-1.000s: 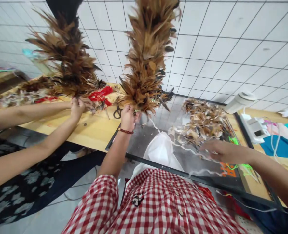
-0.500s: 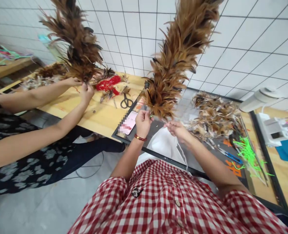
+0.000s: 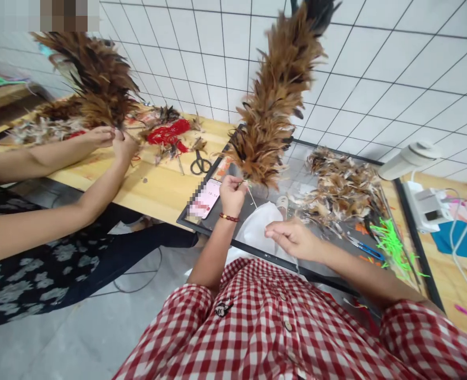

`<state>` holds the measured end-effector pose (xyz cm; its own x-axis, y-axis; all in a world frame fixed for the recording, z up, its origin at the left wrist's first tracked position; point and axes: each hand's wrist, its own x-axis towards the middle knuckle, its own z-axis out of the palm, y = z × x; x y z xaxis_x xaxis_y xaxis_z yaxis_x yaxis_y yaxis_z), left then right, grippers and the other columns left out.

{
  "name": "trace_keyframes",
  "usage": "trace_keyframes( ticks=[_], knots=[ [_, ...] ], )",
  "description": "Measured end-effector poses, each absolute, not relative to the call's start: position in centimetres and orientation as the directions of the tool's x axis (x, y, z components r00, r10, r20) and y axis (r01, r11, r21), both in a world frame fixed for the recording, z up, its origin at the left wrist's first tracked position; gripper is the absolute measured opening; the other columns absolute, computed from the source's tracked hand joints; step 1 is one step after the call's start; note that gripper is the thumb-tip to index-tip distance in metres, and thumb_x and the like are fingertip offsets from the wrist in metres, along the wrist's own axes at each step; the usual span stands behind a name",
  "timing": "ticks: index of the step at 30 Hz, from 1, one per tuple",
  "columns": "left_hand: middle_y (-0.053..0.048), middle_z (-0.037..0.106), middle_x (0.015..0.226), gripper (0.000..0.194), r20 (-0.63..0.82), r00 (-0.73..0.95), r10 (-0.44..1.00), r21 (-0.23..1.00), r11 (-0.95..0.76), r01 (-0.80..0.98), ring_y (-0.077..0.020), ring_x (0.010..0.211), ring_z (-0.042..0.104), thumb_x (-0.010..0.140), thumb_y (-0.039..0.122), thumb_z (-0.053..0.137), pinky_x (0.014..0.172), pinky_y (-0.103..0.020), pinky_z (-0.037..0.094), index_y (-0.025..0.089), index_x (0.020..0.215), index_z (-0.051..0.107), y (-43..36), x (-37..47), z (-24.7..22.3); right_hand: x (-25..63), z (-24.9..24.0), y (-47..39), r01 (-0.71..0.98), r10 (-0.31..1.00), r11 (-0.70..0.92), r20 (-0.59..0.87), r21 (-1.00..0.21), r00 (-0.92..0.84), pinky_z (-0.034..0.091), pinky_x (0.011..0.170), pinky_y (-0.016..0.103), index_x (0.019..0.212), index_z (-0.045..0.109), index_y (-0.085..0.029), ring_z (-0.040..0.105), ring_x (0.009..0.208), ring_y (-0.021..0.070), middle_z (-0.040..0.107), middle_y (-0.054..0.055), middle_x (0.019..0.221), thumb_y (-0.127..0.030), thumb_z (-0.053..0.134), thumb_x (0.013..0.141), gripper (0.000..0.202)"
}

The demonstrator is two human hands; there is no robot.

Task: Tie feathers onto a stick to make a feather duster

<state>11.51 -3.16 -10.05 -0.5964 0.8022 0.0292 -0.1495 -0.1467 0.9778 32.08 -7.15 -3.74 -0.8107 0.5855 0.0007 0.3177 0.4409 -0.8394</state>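
Note:
My left hand (image 3: 233, 193), with a beaded bracelet at the wrist, is closed on the lower end of a tall brown feather duster (image 3: 275, 105) that leans up and to the right. A thin pale stem (image 3: 253, 197) slants down from beside its fingers. Over the white cloth (image 3: 259, 228), my right hand (image 3: 286, 237) is closed with fingertips pressed together, apart from the duster; anything between them is too small to name. The pile of loose feathers (image 3: 346, 187) lies to the right of the duster.
At the left, another person's hands (image 3: 116, 141) hold a second feather duster (image 3: 98, 79). Black scissors (image 3: 200, 164), red strands (image 3: 168, 132) and a phone (image 3: 205, 199) lie between us. Blue snips (image 3: 367, 248), green strands (image 3: 391, 243), a white bottle (image 3: 409, 158) and a power strip (image 3: 423, 206) are at the right.
My right hand has drawn away from the duster's base, down toward me. The pale stem now shows by my left hand. The view has shifted, and the other person's duster appears lower and farther left.

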Motion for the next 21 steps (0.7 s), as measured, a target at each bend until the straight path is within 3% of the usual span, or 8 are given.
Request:
trace_keyframes(
  ticks=[2, 5, 8, 14, 18, 21],
  knots=[
    [0.002, 0.062, 0.064, 0.018, 0.169, -0.577, 0.799, 0.984, -0.173, 0.049, -0.0115, 0.058, 0.059, 0.074, 0.014, 0.068, 0.059, -0.023, 0.043, 0.021, 0.078, 0.052, -3.1, 11.6, -10.0, 30.6, -0.8, -7.1, 0.260, 0.524, 0.548, 0.084, -0.795, -0.848, 0.043, 0.065, 0.032, 0.078, 0.064, -0.025, 0.054, 0.060, 0.0162, 0.062, 0.001, 0.067, -0.044, 0.052, 0.094, 0.028],
    [0.001, 0.063, 0.071, 0.017, 0.348, -0.511, 0.786, 0.918, -0.177, 0.354, -0.0131, 0.061, 0.057, 0.076, 0.014, 0.067, 0.062, -0.026, 0.042, 0.022, 0.083, 0.054, -4.1, 11.5, -9.3, 28.9, 3.2, -4.3, 0.257, 0.659, 0.553, 0.228, -0.792, -0.717, 0.045, 0.071, 0.030, 0.079, 0.067, -0.021, 0.060, 0.070, 0.0168, 0.067, 0.004, 0.077, -0.047, 0.054, 0.093, 0.033],
    [0.000, 0.060, 0.072, 0.020, 0.450, -0.405, 0.796, 0.826, -0.199, 0.527, -0.0154, 0.062, 0.057, 0.076, 0.016, 0.068, 0.063, -0.028, 0.041, 0.022, 0.086, 0.052, -5.7, 11.7, -8.5, 27.8, 6.1, -0.9, 0.259, 0.762, 0.454, 0.221, -0.853, -0.609, 0.044, 0.068, 0.028, 0.080, 0.069, -0.019, 0.057, 0.070, 0.0156, 0.063, 0.003, 0.073, -0.049, 0.060, 0.092, 0.034],
    [-0.004, 0.054, 0.069, 0.018, 0.556, -0.261, 0.789, 0.697, -0.271, 0.664, -0.0183, 0.064, 0.053, 0.095, 0.030, 0.054, 0.064, -0.033, 0.030, 0.023, 0.080, 0.046, -6.9, 13.5, -7.2, 24.1, 8.1, -0.1, 0.269, 0.687, 0.449, 0.136, -0.852, -0.714, 0.042, 0.066, 0.025, 0.078, 0.072, -0.015, 0.050, 0.064, 0.0107, 0.052, -0.002, 0.061, -0.030, 0.066, 0.090, 0.019],
    [0.001, 0.043, 0.059, 0.031, 0.534, -0.302, 0.790, 0.710, -0.225, 0.667, -0.0143, 0.055, 0.041, 0.095, 0.031, 0.053, 0.061, -0.032, 0.024, 0.023, 0.068, 0.040, -6.3, 12.2, -7.4, 23.4, 9.0, 0.4, 0.296, 0.640, 0.450, 0.072, -0.843, -0.765, 0.046, 0.067, 0.026, 0.074, 0.071, -0.015, 0.054, 0.066, 0.0104, 0.054, -0.002, 0.061, -0.027, 0.072, 0.088, 0.019],
    [0.003, 0.038, 0.055, 0.036, 0.546, -0.337, 0.767, 0.702, -0.200, 0.683, -0.0127, 0.054, 0.038, 0.093, 0.031, 0.052, 0.059, -0.030, 0.026, 0.022, 0.061, 0.038, -5.9, 8.3, -8.4, 27.0, 11.2, 2.7, 0.432, 0.707, 0.443, 0.010, -0.785, -0.707, 0.047, 0.069, 0.026, 0.079, 0.074, -0.012, 0.057, 0.069, 0.0095, 0.058, -0.001, 0.064, -0.029, 0.080, 0.083, 0.019]
  ],
)
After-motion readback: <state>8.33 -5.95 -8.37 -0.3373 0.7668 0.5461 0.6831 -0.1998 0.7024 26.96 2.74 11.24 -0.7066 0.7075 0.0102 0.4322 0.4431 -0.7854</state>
